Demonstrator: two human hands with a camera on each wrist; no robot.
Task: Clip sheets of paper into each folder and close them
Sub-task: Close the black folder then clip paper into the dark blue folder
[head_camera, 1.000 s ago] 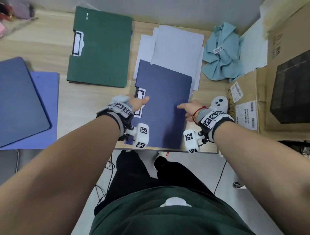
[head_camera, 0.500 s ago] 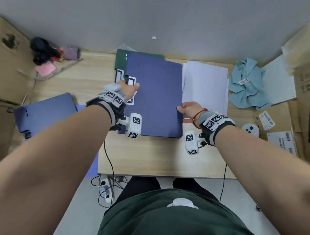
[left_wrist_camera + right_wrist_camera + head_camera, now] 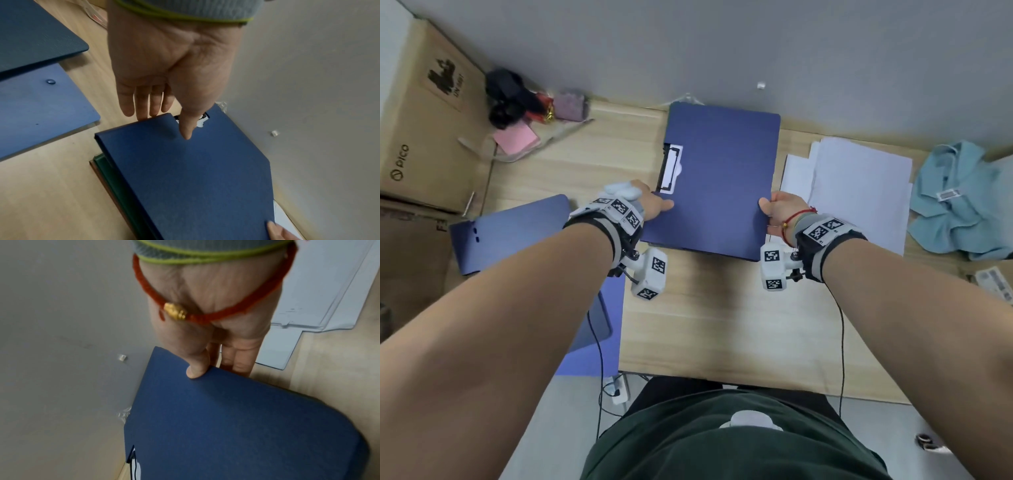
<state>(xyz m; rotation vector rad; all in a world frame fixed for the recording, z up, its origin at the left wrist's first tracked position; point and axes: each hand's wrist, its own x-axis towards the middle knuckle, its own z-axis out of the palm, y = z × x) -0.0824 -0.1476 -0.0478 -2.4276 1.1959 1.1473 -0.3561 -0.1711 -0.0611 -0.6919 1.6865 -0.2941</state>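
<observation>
A closed dark blue folder (image 3: 722, 178) lies at the far middle of the wooden desk (image 3: 722, 325), its white clip (image 3: 671, 169) showing through a cutout on the left edge. It sits on top of a green folder (image 3: 115, 175), whose edge shows only in the left wrist view. My left hand (image 3: 654, 205) pinches the blue folder's left edge just below the clip, thumb on the cover and fingers (image 3: 141, 105) under it. My right hand (image 3: 774, 209) pinches the right edge (image 3: 213, 368) the same way. White paper sheets (image 3: 859, 185) lie to the right of the folder.
Another blue folder (image 3: 510, 226) lies open at the desk's left end, partly over the edge. A teal cloth (image 3: 962, 202) is at the far right. Cardboard boxes (image 3: 424, 120) stand at the left, with pink notes (image 3: 515, 138) and small dark items beside them. A grey wall backs the desk.
Both hands carried the blue folder from the desk's near edge away and to the left, onto the green folder, which it now covers in the head view.
</observation>
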